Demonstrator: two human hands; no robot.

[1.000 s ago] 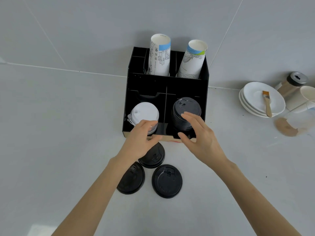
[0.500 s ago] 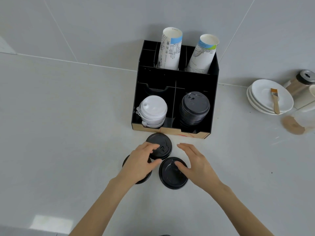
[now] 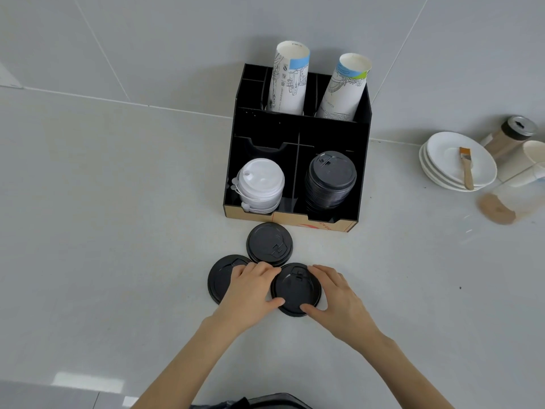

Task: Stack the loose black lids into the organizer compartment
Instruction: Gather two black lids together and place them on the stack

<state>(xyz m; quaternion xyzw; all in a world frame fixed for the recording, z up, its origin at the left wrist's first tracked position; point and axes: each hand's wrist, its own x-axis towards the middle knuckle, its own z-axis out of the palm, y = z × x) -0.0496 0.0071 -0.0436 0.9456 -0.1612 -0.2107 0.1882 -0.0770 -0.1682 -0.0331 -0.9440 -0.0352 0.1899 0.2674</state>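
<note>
Both hands (image 3: 295, 296) around nearest lid (image 3: 295, 290)

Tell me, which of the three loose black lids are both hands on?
The nearest lid, held between the left hand and right hand. The far lid lies untouched.

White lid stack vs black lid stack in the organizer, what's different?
Colour: the white lid stack is white; the black lid stack is black. Place: the white stack fills the organizer's front left compartment, the black stack the front right. Height: the black stack looks taller, with more lids. Neatness: white tabs stick out unevenly on the white stack's left; the black stack sits flush. Both are nested, tops up, and untouched by either hand.
</note>
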